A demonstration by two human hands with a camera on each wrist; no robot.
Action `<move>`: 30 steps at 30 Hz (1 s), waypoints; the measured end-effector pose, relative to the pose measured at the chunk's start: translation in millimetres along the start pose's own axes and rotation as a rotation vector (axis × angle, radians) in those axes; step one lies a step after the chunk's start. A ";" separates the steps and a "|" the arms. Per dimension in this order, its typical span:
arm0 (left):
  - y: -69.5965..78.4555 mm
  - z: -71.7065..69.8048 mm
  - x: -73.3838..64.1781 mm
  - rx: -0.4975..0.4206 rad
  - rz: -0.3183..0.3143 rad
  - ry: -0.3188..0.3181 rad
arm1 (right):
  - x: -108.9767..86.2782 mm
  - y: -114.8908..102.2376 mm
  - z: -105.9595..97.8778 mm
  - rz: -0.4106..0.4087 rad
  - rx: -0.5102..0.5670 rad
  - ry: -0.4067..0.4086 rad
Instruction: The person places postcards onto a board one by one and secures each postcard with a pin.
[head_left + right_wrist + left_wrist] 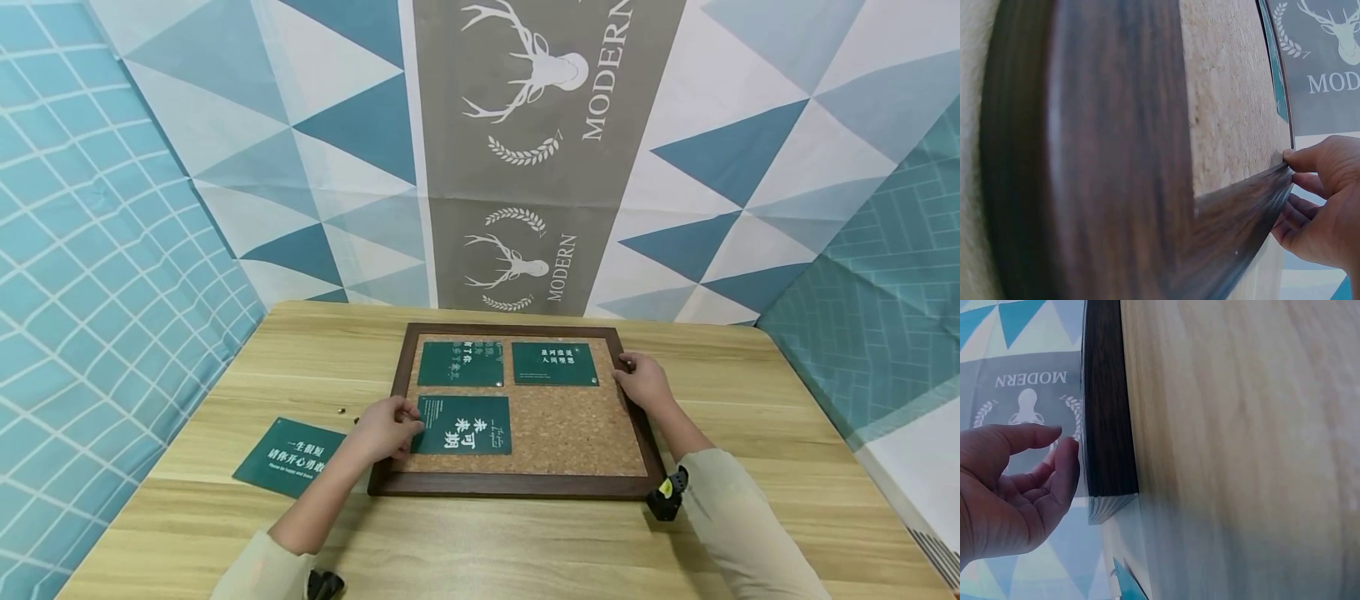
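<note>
A cork board (pixel 577 429) in a dark brown wooden frame (pixel 517 486) lies on the table. My left hand (pixel 386 429) is over the frame's left side, its fingertips right at the left edge of a green card (pixel 480 425) on the board. In the left wrist view, thumb and forefinger of the left hand (pixel 1022 487) curve toward each other, with nothing visible between them. At the frame's right side, my right hand (pixel 643 382) grips the wood; the right wrist view shows its thumb (pixel 1304 157) on the top edge and the other fingers along the outer side.
Two more green cards, one left (pixel 442 367) and one right (pixel 555 364), lie along the board's upper part. Another green card (pixel 288 454) lies on the table (pixel 465 542), partly behind the left forearm. A tiny shiny pin (pixel 341 410) lies left of the frame. Patterned cloth (pixel 360 167) hangs behind.
</note>
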State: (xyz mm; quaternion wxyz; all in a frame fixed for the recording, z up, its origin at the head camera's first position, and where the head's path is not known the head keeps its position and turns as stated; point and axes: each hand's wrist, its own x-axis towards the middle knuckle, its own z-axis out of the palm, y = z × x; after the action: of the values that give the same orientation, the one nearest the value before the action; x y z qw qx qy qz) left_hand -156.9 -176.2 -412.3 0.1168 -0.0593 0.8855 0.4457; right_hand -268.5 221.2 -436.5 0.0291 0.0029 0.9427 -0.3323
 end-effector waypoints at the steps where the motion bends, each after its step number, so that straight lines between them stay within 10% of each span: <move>1: -0.5 -1.0 -0.1 -0.017 -0.001 -0.001 | 0.0 0.1 0.1 0.002 0.001 -0.001; 30: -11.7 -39.0 0.6 0.110 0.069 0.122 | 0.0 0.5 0.4 -0.006 0.003 0.014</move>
State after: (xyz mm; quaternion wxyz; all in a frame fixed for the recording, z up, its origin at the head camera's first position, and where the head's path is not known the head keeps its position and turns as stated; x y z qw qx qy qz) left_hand -161.0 -214.4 -399.1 0.0503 -0.0494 0.9156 0.3959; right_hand -268.4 221.3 -437.1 0.0213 0.0026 0.9425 -0.3336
